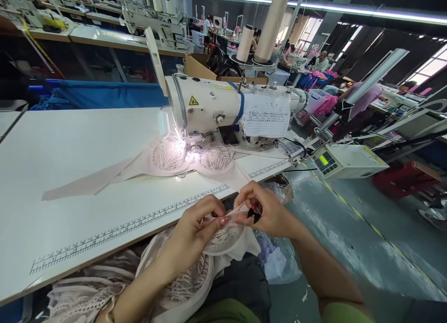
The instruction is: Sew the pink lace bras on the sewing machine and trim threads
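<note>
— See how both hands meet just off the near edge of the table point(87, 174)? The left hand point(195, 225) is pinched narrow on a strip of the lace bra piece point(220, 241), thumb and forefinger closed on it.

— And the right hand point(267, 213)?

— Closed too, fingers curled round a small black bit point(254, 213), held against the same strip. I can't tell what that bit is from here.

— So how would you handle it well?

— I'd say keep the strip taut between the two pinches and the black bit square to it. Soft lace like that will likely twist if either grip goes slack.

— Where does the piece lie?

— Under and between the hands, draped over the lap, with more lace heaped to the near left point(80, 295). It hangs below the table edge, not on it.

— And that one under the lamp?

— A second bra point(188, 158) lies on the table at the foot of the sewing machine point(209, 104), farther off, well apart from the hands. Thread cones point(272, 25) stand behind it, and a control box point(344, 161) sits to the right.
</note>
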A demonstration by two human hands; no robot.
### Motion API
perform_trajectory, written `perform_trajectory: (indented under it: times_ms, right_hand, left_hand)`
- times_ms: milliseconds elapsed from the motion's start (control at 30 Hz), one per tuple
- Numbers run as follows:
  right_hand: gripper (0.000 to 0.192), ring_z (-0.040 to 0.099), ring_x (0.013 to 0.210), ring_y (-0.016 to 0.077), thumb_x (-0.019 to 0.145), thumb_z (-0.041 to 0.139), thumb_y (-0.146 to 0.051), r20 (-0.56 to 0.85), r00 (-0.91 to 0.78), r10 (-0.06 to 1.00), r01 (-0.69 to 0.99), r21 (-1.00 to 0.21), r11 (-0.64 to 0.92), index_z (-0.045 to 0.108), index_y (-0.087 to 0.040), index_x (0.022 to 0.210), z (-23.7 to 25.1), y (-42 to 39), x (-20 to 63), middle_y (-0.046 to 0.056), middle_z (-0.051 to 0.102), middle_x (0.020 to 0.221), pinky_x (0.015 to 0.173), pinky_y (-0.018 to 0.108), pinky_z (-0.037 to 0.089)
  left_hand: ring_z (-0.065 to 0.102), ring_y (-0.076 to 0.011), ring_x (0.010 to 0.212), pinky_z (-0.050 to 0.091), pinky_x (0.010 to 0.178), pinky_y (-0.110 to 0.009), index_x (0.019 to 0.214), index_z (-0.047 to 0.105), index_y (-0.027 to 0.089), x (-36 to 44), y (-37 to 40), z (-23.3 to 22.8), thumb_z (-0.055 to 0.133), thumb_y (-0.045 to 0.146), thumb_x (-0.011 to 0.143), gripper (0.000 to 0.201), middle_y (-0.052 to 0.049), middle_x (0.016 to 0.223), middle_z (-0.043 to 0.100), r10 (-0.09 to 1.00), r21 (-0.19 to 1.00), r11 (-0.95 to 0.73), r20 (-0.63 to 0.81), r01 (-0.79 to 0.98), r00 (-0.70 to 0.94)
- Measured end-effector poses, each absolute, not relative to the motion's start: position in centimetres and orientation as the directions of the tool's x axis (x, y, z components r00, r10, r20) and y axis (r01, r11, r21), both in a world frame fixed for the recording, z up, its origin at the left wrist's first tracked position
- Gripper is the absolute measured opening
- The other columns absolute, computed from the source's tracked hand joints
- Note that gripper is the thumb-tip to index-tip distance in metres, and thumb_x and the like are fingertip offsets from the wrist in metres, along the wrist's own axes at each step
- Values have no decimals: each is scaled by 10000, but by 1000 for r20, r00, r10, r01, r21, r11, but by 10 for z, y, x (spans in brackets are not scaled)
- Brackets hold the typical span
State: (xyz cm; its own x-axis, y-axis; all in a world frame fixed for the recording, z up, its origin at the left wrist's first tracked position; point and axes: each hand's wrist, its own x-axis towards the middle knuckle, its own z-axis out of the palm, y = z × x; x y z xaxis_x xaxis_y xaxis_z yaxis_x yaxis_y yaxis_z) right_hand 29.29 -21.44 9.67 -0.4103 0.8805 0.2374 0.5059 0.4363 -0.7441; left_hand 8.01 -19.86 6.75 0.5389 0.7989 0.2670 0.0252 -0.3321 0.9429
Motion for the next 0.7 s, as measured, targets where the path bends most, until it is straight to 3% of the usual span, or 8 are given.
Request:
perform_trajectory:
  times_ms: [167,300,433,700]
  right_hand:
    - [263,434,590,101,906,667,-446,276,-437,856,478,-735,482,609,-191,874,87,-211,310,-3,572,746,523,223,327]
    - [208,445,590,104,887,704,-380,292,-427,856,473,-735,487,653,-185,938,86,-205,311,-8,563,712,522,217,336]
    - [175,474,612,100,889,699,-308,333,-459,823,385,-761,523,625,-173,805,87,-202,310,60,670,882,555,231,387]
    - [227,545,535,79,901,695,-348,174,-338,925,130,-965,229,578,-176,809,91,-205,305,38,661,850,492,212,479]
  left_hand:
    - [516,-156,754,386,675,-264,738,554,194,76,-197,66,530,257,965,237,-19,802,533,801,961,-276,224,10,554]
    - [510,-152,771,388,694,-258,747,559,194,76,-197,65,538,257,964,227,-13,813,521,800,969,-246,213,-18,561]
    - [529,-152,798,403,721,-255,741,563,193,77,-196,64,545,240,962,227,-18,828,539,804,962,-271,242,-27,543]
    - [603,-153,989,424,842,-234,790,580,205,77,-201,69,539,222,972,187,-36,1029,645,807,946,-319,245,48,538]
